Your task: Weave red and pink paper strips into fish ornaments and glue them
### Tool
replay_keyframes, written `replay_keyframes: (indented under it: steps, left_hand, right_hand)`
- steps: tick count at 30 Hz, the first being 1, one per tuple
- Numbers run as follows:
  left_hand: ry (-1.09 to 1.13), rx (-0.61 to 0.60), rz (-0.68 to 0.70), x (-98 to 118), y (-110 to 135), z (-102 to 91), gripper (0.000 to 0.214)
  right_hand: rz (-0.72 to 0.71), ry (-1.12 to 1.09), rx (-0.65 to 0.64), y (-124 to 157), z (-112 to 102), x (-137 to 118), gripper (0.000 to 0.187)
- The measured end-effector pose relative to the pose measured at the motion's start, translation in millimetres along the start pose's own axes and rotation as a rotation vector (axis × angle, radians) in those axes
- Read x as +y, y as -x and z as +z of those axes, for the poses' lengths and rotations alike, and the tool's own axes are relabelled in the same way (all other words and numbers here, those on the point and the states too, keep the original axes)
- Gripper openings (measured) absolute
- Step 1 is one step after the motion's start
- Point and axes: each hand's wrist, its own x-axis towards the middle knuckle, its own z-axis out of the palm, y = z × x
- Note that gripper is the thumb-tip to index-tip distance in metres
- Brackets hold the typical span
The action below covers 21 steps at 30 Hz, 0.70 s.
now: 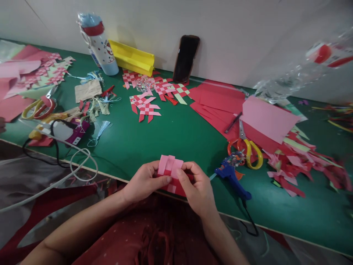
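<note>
Between my two hands, at the near edge of the green table, is a woven piece of pink and red paper strips (pixel 171 165). My left hand (pixel 145 180) pinches its left side, thumb across the front. My right hand (pixel 197 187) grips the right side with thumb and fingers. The upper part is pink with a raised strip in the middle; red paper hangs below, partly hidden by my thumbs. Beyond my hands lies a finished-looking woven paper fish (pixel 146 106) in pink and red. To the right of my right hand rests a blue glue gun (pixel 234 180).
Scissors (pixel 252 152) lie by red paper sheets (pixel 220 97) and many paper scraps (pixel 300 165) at right. A phone (pixel 186 59) leans on the wall near a bottle (pixel 100 48) and a yellow folded sheet (pixel 132 57). Tassels (pixel 102 130) and a white cable (pixel 82 158) are at left.
</note>
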Motion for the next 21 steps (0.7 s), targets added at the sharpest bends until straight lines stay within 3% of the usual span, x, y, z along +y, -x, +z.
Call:
replay_keyframes:
  steps: [12, 21]
  left_hand:
    - [0.079, -0.004, 0.011, -2, 0, 2.0, 0.037]
    - [0.078, 0.005, 0.12, -3, -3, -3.2, 0.019]
  right_hand:
    - [-0.004, -0.036, -0.002, -2, 3, 7, 0.017]
    - [-0.043, -0.295, -0.074, 3, -4, 13, 0.018]
